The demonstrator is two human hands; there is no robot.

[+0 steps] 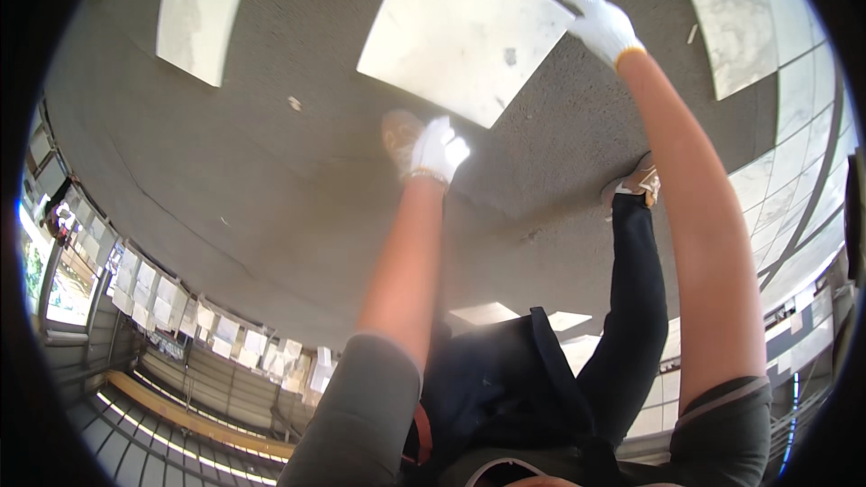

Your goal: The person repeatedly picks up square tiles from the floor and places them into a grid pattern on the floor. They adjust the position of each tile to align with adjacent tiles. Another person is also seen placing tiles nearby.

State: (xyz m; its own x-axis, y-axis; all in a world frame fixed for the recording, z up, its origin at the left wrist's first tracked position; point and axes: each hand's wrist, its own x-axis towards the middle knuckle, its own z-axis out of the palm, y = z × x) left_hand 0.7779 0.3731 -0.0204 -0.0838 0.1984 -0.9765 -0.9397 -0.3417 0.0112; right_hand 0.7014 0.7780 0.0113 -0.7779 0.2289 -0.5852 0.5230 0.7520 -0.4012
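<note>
Item one: a square white marbled tile (465,32), one dark blotch toward its right side, on or just above the grey floor (298,189); we cannot tell whether any edge is raised. At its right corner: our gloved right hand (603,25), fingers extended, thumb apart, contact uncertain. Below its near edge: our gloved left hand (440,151), fingers curled together; whether they enclose anything we cannot tell. Beside that hand: one tan shoe (397,135), blurred. Further out: a smaller pale tile (197,22) left, a veined tile (732,32) right, then joined white tiles (798,95). Hazards, in our judgement: gloves slipping on a smooth edge, or one-sided lifting, could drop a corner, chipping it or striking the nearby shoe.
</note>
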